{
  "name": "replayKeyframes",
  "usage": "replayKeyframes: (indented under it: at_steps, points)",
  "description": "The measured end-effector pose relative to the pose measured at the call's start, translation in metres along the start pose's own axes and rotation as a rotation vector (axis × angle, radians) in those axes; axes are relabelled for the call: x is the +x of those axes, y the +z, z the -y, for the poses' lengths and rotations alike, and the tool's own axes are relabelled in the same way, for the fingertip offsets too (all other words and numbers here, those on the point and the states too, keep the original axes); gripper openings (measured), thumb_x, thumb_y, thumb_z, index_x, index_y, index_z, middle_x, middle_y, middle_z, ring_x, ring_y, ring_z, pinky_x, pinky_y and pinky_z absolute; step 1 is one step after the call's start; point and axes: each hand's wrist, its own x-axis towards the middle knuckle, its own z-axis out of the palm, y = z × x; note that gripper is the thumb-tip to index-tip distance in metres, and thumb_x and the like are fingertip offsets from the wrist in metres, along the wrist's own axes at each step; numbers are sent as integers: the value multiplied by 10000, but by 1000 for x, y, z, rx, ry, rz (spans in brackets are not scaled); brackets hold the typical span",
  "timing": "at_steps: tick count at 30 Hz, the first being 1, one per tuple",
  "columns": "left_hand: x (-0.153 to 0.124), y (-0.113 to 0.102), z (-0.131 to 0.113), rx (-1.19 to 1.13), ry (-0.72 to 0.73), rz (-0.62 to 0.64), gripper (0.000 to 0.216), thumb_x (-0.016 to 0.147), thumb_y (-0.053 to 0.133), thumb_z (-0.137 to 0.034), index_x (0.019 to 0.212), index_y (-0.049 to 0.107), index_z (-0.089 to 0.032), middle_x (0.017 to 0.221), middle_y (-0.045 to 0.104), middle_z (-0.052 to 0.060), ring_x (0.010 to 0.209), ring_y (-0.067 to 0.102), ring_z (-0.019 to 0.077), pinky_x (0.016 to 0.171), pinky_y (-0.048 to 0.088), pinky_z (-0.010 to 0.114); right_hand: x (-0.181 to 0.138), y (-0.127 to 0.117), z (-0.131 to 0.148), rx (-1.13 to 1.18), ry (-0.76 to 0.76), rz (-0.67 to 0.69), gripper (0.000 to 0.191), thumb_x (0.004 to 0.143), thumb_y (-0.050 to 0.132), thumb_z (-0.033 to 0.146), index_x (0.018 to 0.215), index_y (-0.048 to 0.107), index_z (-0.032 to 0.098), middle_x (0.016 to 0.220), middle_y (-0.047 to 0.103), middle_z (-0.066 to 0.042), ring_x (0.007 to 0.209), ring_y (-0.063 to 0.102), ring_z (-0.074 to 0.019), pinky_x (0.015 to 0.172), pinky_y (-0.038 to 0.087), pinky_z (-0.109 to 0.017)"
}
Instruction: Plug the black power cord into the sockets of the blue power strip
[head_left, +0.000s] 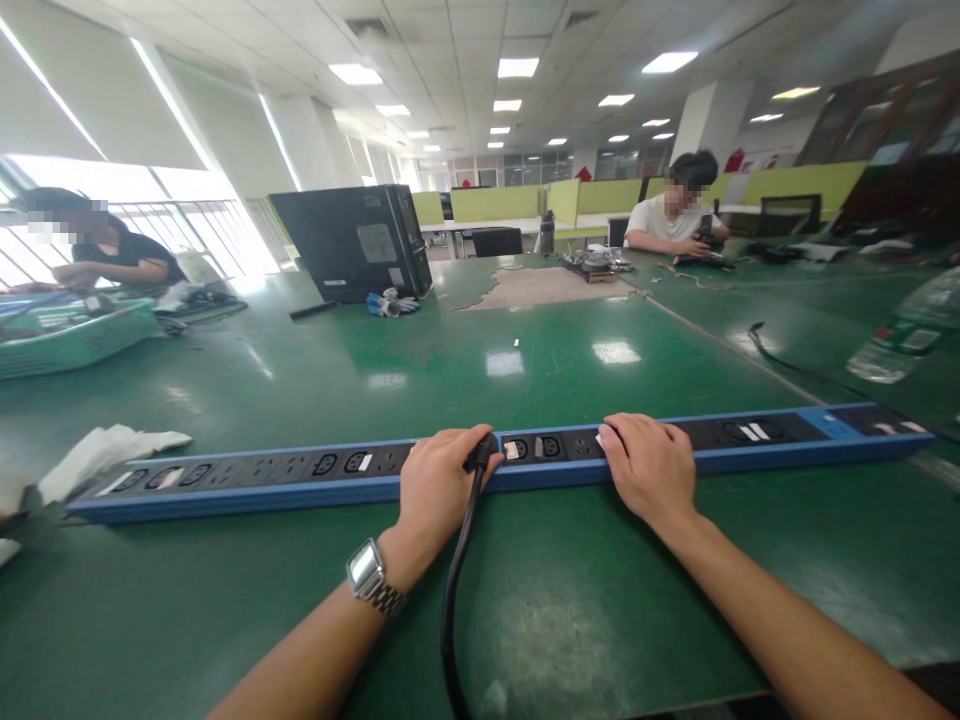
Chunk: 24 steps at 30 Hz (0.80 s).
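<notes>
A long blue power strip (551,470) with black sockets lies across the green table in front of me. My left hand (444,475), with a metal watch on the wrist, is closed around a black power plug (484,450) at the strip's middle. From the plug a thick black cable (452,610) runs down toward me. Whether the plug is fully seated in a socket is hidden by my fingers. My right hand (651,465) wraps over the strip farther right, fingers on its far side and thumb on its top.
A black computer case (352,245) stands at the back left, with gloves (392,303) beside it. A green basket (82,335) sits far left near a seated person. Crumpled white paper (109,460) touches the strip's left end. A clear bottle (904,330) lies right; another person sits beyond.
</notes>
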Motion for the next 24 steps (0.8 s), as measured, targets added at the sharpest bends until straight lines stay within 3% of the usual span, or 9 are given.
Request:
replayKeyframes:
  at_steps: [4, 7, 9, 12, 18, 24]
  points:
    - [12, 2, -16, -319, -154, -109, 327, 830, 662, -460, 1037, 735, -218, 932, 781, 36, 839, 721, 208, 782, 553, 301, 0, 2, -1, -2, -9, -3, 355, 994, 397, 398, 1001, 695, 203, 1067, 745, -50, 1043, 627, -210, 918, 302, -369]
    - [27, 16, -43, -419, -80, -2, 313, 828, 666, -456, 1022, 740, -222, 944, 778, 35, 851, 718, 202, 781, 547, 281, 1, 1, 0, -4, -6, 0, 351, 996, 398, 394, 1012, 690, 200, 1072, 744, -52, 1053, 624, -212, 920, 300, -369]
    - [36, 29, -61, -392, -27, 107, 285, 830, 663, -440, 1004, 747, -230, 939, 777, 38, 848, 716, 208, 763, 541, 283, 0, 0, 0, -3, -11, 7, 350, 1000, 392, 388, 1020, 687, 201, 1076, 742, -56, 1057, 621, -212, 919, 301, -368]
    - [43, 43, -80, -278, 3, 170, 271, 843, 646, -453, 975, 753, -242, 876, 773, 48, 799, 711, 214, 708, 525, 280, 0, -2, 1, 6, -29, 12, 352, 1005, 382, 387, 1018, 683, 205, 1078, 741, -62, 1054, 616, -214, 915, 301, -369]
    - [40, 47, -91, 77, 69, 156, 308, 860, 619, -486, 994, 738, -236, 859, 762, 99, 809, 705, 252, 759, 500, 338, 1, -2, 2, 20, -12, 14, 348, 1008, 375, 384, 998, 675, 209, 1066, 740, -54, 1051, 616, -210, 913, 298, -373]
    - [38, 58, -102, 116, 165, 165, 231, 872, 608, -340, 1065, 713, -269, 867, 762, 71, 845, 701, 244, 799, 485, 356, 1, -3, 1, 28, -18, 21, 377, 1021, 324, 360, 990, 673, 223, 1065, 741, -39, 1042, 610, -193, 905, 298, -366]
